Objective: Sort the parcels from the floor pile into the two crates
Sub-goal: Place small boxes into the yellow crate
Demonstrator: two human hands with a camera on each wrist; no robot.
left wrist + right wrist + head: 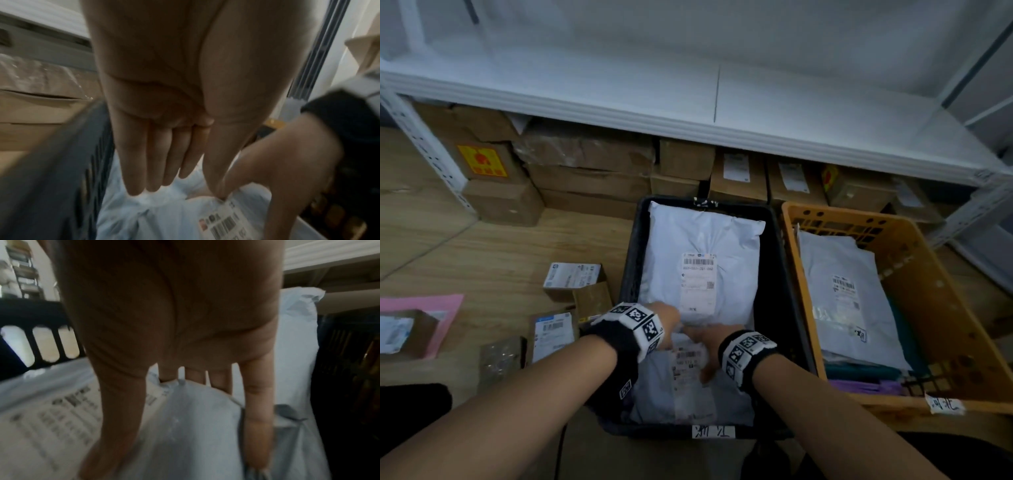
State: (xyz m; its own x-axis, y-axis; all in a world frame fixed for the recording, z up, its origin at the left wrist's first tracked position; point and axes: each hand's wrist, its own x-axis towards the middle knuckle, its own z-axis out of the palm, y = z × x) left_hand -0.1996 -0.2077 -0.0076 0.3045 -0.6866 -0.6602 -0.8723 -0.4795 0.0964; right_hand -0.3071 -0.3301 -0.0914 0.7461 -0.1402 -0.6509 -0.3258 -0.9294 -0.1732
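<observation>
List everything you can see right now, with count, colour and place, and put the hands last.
black crate: one, black, centre floor, paper tag on its near rim.
white mailer bags in the black crate: two visible, white; far one lies flat, near one under both hands.
orange crate: one, orange, right of the black crate, tagged.
parcels in the orange crate: a stack, white bag on top, teal and purple edges beneath; count unclear.
small cardboard boxes: several, brown with white labels, floor left of the black crate.
pink mailer: one, far left floor.
stored cartons: many, brown, under the white shelf.
left hand: fingers straight, on the near bag.
right hand: fingers straight, on the same bag.
</observation>
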